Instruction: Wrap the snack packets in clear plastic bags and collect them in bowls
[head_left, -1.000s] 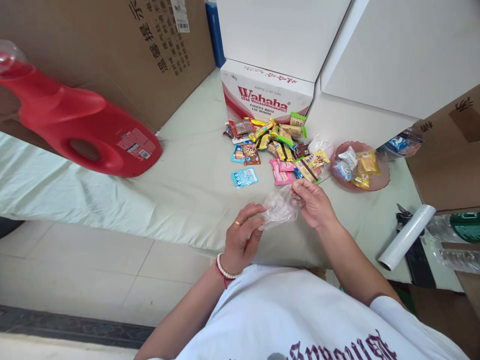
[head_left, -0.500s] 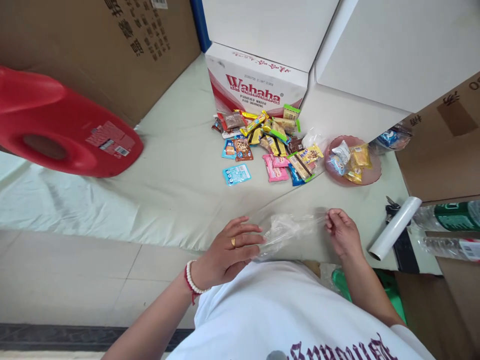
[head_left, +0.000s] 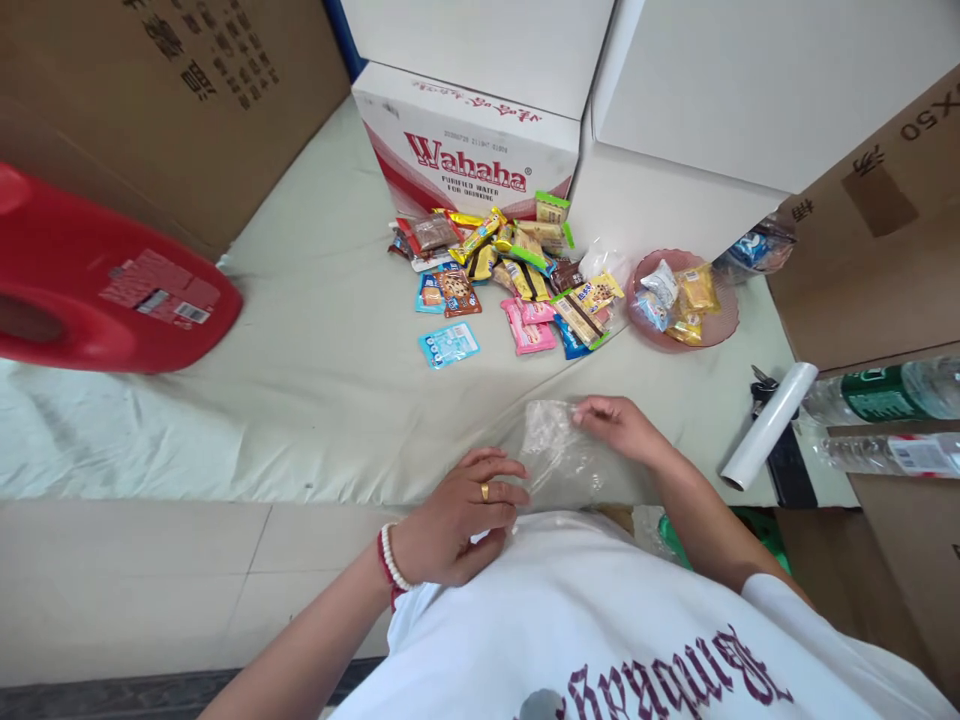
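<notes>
Head view: the right hand (head_left: 616,425) pinched a thin clear plastic bag (head_left: 553,432).
It seemed light, limp, slippery, best held by an edge; the left hand's (head_left: 459,518) grip could not be told.

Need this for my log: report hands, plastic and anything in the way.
Right hand pinching clear plastic. Left hand at its left side, grip unclear. Snack pile beyond, apart from both hands; nothing seen lying on the plastic.
</notes>
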